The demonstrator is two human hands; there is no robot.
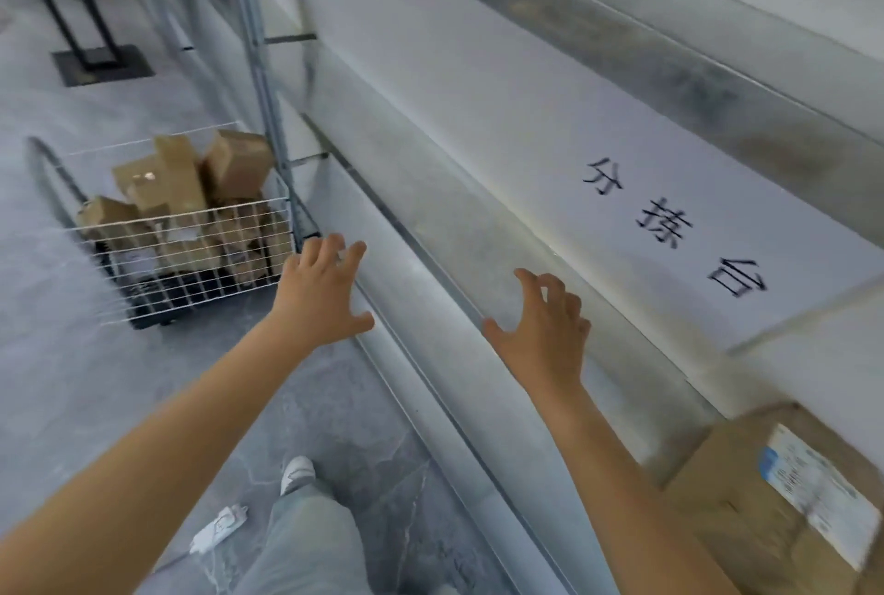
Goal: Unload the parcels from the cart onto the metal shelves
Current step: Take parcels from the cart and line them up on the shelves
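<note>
Parcels (191, 185) are sitting heaped in the wire cart (158, 307), which is standing on the floor (86, 393) ahead of you to the left, right against the near upright of the shelves (430, 231).

One box (765, 499) with a printed label is lying on the shelf at your lower right. A white sign (669, 231) with black characters is lying flat on the level above.

- Hands: both are reaching forward, empty. Your left hand (320, 293) is hanging with fingers spread, just short of the cart's near corner. Your right hand (545, 336) is hovering over the shelf edge, fingers splayed and slightly curled, holding nothing.
- Step: judging by the bare hands and the full cart, you are between parcels, heading toward the cart for a pickup. Most of the load looks undone.
- Next move: you are needing to close the gap to the cart, reach over the wire rim, and take a top parcel from two sides. The stack is looking loose and tilted, so pick one that is not propping up its neighbours.
</note>
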